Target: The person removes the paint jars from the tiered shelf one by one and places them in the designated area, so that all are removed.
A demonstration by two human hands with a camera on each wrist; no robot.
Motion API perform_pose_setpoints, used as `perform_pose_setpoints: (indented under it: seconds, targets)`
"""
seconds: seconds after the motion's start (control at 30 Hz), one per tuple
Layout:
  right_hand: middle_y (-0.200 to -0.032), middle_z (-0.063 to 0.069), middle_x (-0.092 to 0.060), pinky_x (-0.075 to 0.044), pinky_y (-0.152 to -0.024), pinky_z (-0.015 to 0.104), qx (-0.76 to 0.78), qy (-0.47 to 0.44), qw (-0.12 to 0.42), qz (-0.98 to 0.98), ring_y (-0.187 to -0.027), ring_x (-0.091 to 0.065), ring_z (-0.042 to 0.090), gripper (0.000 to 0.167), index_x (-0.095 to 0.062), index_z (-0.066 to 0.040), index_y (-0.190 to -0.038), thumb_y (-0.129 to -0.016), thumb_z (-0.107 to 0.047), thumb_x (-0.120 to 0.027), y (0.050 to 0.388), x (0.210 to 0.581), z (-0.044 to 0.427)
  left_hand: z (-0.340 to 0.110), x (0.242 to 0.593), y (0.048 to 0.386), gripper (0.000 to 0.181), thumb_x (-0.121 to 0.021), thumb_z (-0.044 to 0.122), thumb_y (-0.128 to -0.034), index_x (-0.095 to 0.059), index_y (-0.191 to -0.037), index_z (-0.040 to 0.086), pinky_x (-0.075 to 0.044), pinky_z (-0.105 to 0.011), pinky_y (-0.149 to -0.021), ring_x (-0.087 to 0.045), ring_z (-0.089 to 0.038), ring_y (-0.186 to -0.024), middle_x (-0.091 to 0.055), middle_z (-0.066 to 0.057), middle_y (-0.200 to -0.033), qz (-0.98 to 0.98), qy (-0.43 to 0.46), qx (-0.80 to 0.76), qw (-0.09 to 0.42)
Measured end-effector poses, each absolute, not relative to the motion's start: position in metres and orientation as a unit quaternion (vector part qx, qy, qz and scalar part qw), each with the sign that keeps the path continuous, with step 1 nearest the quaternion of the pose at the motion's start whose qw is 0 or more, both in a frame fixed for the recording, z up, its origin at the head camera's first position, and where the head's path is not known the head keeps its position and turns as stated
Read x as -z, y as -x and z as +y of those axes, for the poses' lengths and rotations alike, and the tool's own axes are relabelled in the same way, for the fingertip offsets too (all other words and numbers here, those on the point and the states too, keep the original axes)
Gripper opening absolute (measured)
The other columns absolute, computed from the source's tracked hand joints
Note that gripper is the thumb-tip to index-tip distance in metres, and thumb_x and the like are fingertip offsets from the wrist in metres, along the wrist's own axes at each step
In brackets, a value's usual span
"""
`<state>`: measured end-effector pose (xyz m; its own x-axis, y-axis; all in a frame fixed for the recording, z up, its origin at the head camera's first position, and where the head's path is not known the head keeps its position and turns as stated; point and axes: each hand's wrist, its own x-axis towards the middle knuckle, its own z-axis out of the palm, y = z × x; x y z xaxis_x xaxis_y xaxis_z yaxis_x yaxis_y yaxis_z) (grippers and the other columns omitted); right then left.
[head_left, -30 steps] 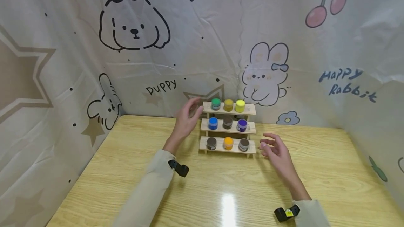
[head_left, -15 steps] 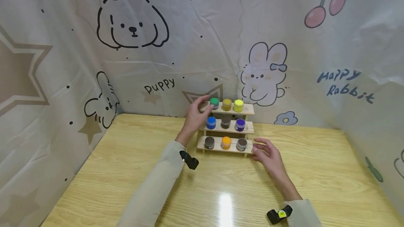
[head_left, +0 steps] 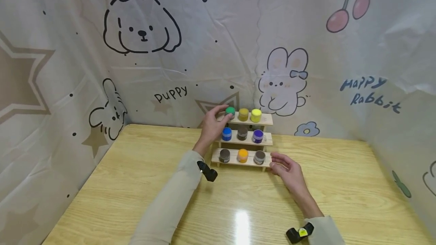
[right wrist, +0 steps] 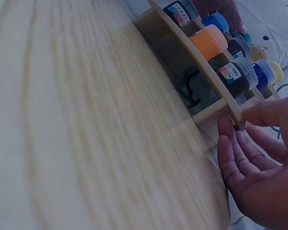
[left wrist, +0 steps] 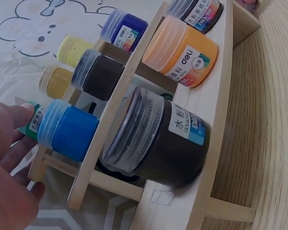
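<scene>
A three-tier wooden display rack (head_left: pixel 251 163) holds small lidded paint jars. My left hand (head_left: pixel 212 127) is at the left end of the top tier, thumb and fingers about the green paint jar (head_left: pixel 230 111). In the left wrist view the thumb lies against that green jar (left wrist: pixel 34 120), partly hidden behind the blue jar (left wrist: pixel 69 129). My right hand (head_left: pixel 290 171) pinches the right end of the bottom tier. In the right wrist view, its thumb is on the board's end (right wrist: pixel 236 114) and the other fingers curl below.
Ochre (head_left: pixel 243 114) and yellow (head_left: pixel 256 115) jars share the top tier. Blue, dark and purple (head_left: pixel 257 136) jars stand on the middle one; an orange jar (head_left: pixel 243 155) sits between two dark ones below. Behind the wooden table (head_left: pixel 163 143) hangs a printed curtain (head_left: pixel 218 63).
My left hand has moved right, from beside the rack to the green jar. The right hand has come left to the bottom tier's end. The jars keep their places on the rack.
</scene>
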<state>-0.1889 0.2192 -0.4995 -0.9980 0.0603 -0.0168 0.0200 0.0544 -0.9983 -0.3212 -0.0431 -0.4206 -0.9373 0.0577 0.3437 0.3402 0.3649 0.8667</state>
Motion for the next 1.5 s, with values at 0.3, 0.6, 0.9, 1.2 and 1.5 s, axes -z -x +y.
perform_pose_setpoints:
  seconds: [0.3, 0.6, 0.9, 1.2, 1.5]
  targets:
    - [-0.131, 0.027, -0.059, -0.06, -0.083, 0.028, -0.698, 0.032, 0.01, -0.715, -0.092, -0.071, 0.01, 0.043, -0.054, 0.009, -0.14, -0.099, 0.001, -0.064, 0.188, 0.501, 0.218, -0.053, 0.427, 0.322, 0.034, -0.073, 0.016, -0.0978, -0.068, -0.13, 0.006, -0.047, -0.04, -0.109, -0.06, -0.025, -0.124, -0.067, -0.01, -0.129, -0.772, 0.12, 0.61, 0.131]
    - [-0.133, 0.027, -0.059, -0.06, -0.088, 0.03, -0.708, 0.043, 0.007, -0.705, -0.094, -0.071, 0.01, 0.044, -0.052, 0.01, -0.141, -0.099, 0.003, -0.064, 0.187, 0.501, 0.22, -0.072, 0.43, 0.313, 0.032, -0.074, 0.009, -0.0954, -0.068, -0.126, 0.002, -0.051, -0.034, -0.106, -0.064, -0.026, -0.122, -0.068, -0.014, -0.126, -0.739, 0.131, 0.641, 0.162]
    - [-0.131, 0.024, -0.06, -0.06, -0.088, 0.03, -0.703, 0.035, 0.009, -0.71, -0.095, -0.07, 0.009, 0.045, -0.052, 0.01, -0.141, -0.098, 0.001, -0.065, 0.188, 0.502, 0.221, -0.096, 0.438, 0.296, 0.035, -0.076, 0.007, -0.0937, -0.068, -0.127, -0.001, -0.052, -0.038, -0.104, -0.065, -0.031, -0.117, -0.068, -0.017, -0.126, -0.714, 0.095, 0.665, 0.196]
    - [-0.133, 0.025, -0.059, -0.059, -0.089, 0.03, -0.701, 0.035, 0.009, -0.712, -0.096, -0.069, 0.009, 0.045, -0.052, 0.009, -0.141, -0.099, 0.0, -0.065, 0.19, 0.5, 0.221, -0.117, 0.458, 0.284, 0.033, -0.075, 0.0, -0.0918, -0.067, -0.123, -0.008, -0.05, -0.049, -0.106, -0.065, -0.04, -0.117, -0.067, -0.026, -0.124, -0.7, 0.079, 0.68, 0.201]
    - [-0.134, 0.026, -0.058, -0.059, -0.089, 0.03, -0.702, 0.033, 0.001, -0.711, -0.098, -0.07, 0.011, 0.045, -0.052, 0.008, -0.142, -0.1, -0.003, -0.064, 0.189, 0.504, 0.221, -0.124, 0.486, 0.28, 0.034, -0.076, -0.005, -0.0892, -0.067, -0.122, -0.009, -0.049, -0.045, -0.107, -0.063, -0.039, -0.119, -0.067, -0.027, -0.123, -0.695, 0.047, 0.698, 0.166]
